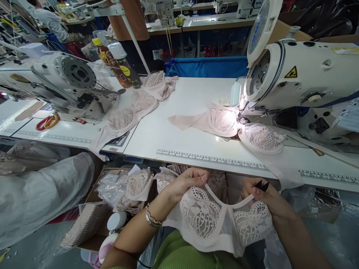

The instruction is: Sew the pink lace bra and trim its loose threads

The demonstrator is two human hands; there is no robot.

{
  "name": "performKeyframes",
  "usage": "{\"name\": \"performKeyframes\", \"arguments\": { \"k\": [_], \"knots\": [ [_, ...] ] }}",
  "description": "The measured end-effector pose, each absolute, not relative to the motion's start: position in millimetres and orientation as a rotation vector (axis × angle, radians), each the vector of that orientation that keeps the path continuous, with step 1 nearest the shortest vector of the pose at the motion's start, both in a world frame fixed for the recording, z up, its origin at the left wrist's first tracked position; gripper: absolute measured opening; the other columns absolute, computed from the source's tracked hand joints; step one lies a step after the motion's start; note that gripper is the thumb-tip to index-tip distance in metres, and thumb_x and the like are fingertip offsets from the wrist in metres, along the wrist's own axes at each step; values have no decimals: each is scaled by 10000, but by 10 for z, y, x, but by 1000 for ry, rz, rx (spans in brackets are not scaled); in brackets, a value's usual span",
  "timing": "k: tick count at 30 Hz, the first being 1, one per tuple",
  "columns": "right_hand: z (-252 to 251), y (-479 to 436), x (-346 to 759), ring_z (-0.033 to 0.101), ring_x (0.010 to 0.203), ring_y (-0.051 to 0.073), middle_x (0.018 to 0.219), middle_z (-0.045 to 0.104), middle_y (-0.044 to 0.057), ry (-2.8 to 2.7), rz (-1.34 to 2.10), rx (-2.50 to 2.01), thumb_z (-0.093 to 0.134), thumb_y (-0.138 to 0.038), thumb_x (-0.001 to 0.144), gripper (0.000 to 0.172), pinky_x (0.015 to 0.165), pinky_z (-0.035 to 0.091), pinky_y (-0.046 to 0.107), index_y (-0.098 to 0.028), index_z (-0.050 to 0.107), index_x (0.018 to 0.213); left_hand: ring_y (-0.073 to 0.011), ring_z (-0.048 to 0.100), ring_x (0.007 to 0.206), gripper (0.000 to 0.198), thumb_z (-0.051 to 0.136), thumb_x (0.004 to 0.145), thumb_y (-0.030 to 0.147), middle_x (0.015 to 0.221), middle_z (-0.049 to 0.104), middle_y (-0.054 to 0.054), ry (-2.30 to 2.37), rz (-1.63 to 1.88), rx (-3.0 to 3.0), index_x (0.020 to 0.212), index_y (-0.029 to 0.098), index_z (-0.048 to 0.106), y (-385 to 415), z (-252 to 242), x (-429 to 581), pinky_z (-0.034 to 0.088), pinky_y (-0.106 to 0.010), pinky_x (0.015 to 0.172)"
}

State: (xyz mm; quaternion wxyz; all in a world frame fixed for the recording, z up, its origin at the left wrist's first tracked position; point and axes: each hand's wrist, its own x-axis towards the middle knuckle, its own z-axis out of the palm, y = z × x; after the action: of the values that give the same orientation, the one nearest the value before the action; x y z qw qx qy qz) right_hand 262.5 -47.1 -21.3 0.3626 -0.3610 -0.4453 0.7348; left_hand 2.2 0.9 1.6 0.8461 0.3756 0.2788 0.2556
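Note:
Over my lap hangs a pale pink lace bra (200,215), stretched between both hands. My left hand (193,183) is closed on the narrow band at its upper left. At the upper right edge, my right hand (260,196) grips the bra, and small dark blades, apparently thread snips (262,185), stick out of the same hand. Just beyond, another lace bra (224,121) lies on the white table under the needle of the lit sewing machine (305,74); one end drapes over the table's front edge.
More lace bras (122,119) lie on the table beside a second sewing machine (61,78). Spray cans (123,63) and red and yellow scissors (47,121) are also there. Below the edge stands a box (95,186) of bra pieces. A person (129,22) stands behind the table.

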Motion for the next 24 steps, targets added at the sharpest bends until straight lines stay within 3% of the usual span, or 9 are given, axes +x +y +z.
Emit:
{"name": "performKeyframes", "arguments": {
  "k": [6, 8, 11, 13, 15, 17, 21, 24],
  "knots": [
    [-157, -436, 2701, 251, 421, 83, 488, 327, -68, -1329, 1879, -936, 628, -708, 843, 602, 433, 205, 261, -223, 394, 573, -28, 175, 436, 595, 833, 713, 555, 498, 281, 96, 543, 524, 795, 569, 179, 395, 19, -18, -1, 131, -217, 439],
    [-71, -421, 2725, 237, 432, 79, 501, 337, -69, -1430, 1872, -958, 625, -781, 788, 622, 447, 199, 264, -208, 475, 597, -27, 182, 429, 583, 835, 715, 546, 493, 286, 97, 521, 506, 787, 580, 177, 403, 10, -24, 6, 130, -217, 437],
    [108, -412, 2661, 420, 502, 124, 627, 558, -5, -1766, 1761, -1054, 548, -900, 691, 756, 498, 306, 267, -194, 697, 915, -26, 200, 429, 566, 847, 700, 532, 505, 306, 96, 493, 430, 765, 603, 173, 420, 7, -21, 58, 135, -219, 436],
    [225, -415, 2553, 554, 627, 179, 758, 661, 45, -2058, 1599, -1115, 540, -875, 741, 751, 571, 382, 277, -205, 718, 1030, -27, 210, 431, 564, 846, 692, 538, 520, 318, 94, 463, 350, 759, 616, 174, 423, 37, -8, 120, 147, -221, 434],
    [325, -432, 2456, 585, 675, 188, 751, 664, 50, -2256, 1471, -1092, 531, -750, 878, 578, 605, 397, 279, -202, 714, 870, -35, 235, 442, 569, 822, 703, 574, 537, 328, 89, 448, 320, 809, 621, 176, 423, 100, 26, 187, 181, -217, 438],
    [412, -476, 2440, 552, 609, 165, 649, 603, 26, -2283, 1406, -990, 473, -651, 966, 543, 586, 387, 279, -204, 631, 701, -54, 308, 470, 527, 769, 762, 581, 558, 369, 74, 492, 390, 977, 642, 172, 460, 176, 92, 241, 255, -212, 467],
    [563, -663, 2688, 535, 501, 156, 539, 549, -8, -1993, 1310, -848, 457, -614, 984, 524, 538, 398, 290, -242, 541, 625, -155, 574, 750, 170, 664, 913, 328, 813, 630, -39, 812, 944, 1602, 891, 163, 629, 166, 312, 265, 451, -264, 669],
    [612, -791, 2846, 517, 438, 165, 468, 530, -6, -1900, 1109, -1076, 511, -612, 954, 522, 469, 389, 299, -259, 557, 572, -187, 615, 847, 81, 597, 967, 211, 877, 684, -68, 777, 1150, 1929, 946, 176, 667, -63, 470, 246, 494, -304, 757]
  ]
}}
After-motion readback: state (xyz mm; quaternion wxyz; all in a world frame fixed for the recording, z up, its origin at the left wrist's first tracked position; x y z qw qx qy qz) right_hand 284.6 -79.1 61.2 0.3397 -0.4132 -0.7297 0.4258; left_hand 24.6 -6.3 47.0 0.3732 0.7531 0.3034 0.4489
